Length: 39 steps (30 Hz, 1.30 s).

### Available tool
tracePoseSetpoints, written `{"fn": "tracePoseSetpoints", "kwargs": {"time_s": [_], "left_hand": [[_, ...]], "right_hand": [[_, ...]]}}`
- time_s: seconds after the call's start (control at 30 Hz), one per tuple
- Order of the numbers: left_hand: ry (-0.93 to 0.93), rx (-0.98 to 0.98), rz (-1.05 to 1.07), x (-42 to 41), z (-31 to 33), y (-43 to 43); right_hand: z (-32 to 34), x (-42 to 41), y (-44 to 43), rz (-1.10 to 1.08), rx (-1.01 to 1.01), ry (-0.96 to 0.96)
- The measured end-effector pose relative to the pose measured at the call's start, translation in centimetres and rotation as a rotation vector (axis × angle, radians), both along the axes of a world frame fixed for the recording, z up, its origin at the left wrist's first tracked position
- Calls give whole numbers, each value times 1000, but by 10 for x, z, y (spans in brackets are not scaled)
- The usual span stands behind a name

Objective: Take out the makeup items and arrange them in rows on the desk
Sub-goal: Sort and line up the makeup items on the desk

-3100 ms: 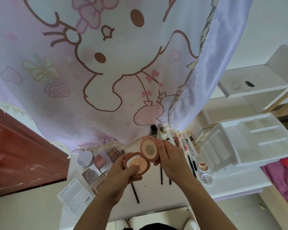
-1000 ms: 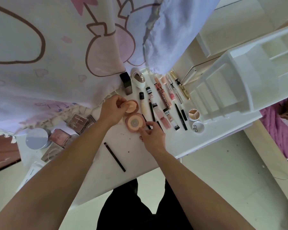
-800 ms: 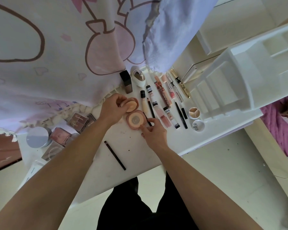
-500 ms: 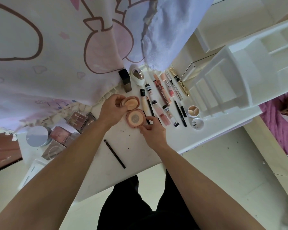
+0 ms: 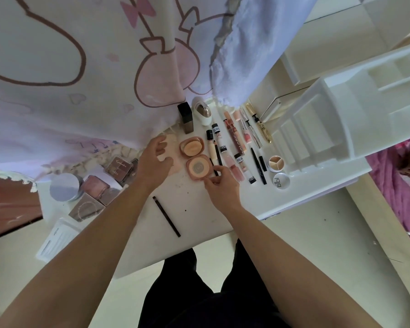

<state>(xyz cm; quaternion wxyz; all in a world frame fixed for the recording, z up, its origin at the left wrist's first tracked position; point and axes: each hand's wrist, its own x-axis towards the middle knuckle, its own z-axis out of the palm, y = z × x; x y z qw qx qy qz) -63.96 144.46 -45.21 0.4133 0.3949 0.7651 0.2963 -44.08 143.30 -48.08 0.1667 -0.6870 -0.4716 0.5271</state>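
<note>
The open compact [image 5: 195,159] lies flat on the surface [image 5: 194,209], just left of the row of tubes and pencils [image 5: 232,147], so the step in hand looks like settling it into line. The left hand [image 5: 155,159] is released, fingers loosely spread beside the case and holding nothing. The right hand [image 5: 220,183] seems to pinch the compact's near corner, though a thin pencil there blurs the contact. Next, I judge, comes nudging the case square, letting go, then fetching the loose black pencil [image 5: 166,216].
</note>
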Motion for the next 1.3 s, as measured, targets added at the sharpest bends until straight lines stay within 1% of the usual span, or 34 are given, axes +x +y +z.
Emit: {"fn": "tracePoseSetpoints", "kwargs": {"time_s": [0.1, 0.17, 0.23, 0.37, 0.47, 0.5, 0.6, 0.7, 0.8, 0.9, 1.13, 1.2, 1.3], "left_hand": [[121, -99, -18, -11, 0, -26], [131, -149, -46, -18, -4, -46], [156, -134, -95, -18, -2, -66], [418, -141, -176, -15, 12, -108], [508, -188, -206, -27, 7, -139], [523, -174, -215, -30, 5, -144], [536, -140, -220, -45, -4, -159], [561, -123, -258, -56, -12, -174], [570, -101, -272, -66, -21, -185], [533, -91, -259, -65, -22, -184], [479, 19, -200, -72, -20, -198], [497, 23, -147, -71, -19, -204], [542, -43, 32, -72, -15, -220]], "right_hand": [[8, -2, -5, 86, 29, -56], [14, -4, -8, 160, 41, -83], [21, -8, -9, 252, 70, -113], [33, -35, -6, 496, 207, -191], [38, -62, 0, 621, 305, -207], [40, -67, 3, 641, 315, -211], [42, -89, 8, 740, 288, -277], [36, -101, -8, 874, 172, -349], [29, -106, -28, 914, 114, -366], [29, -108, -40, 921, 152, -383], [33, -125, -52, 1037, 300, -399], [34, -127, -51, 1057, 329, -401], [35, -134, -56, 1088, 355, -381]]}}
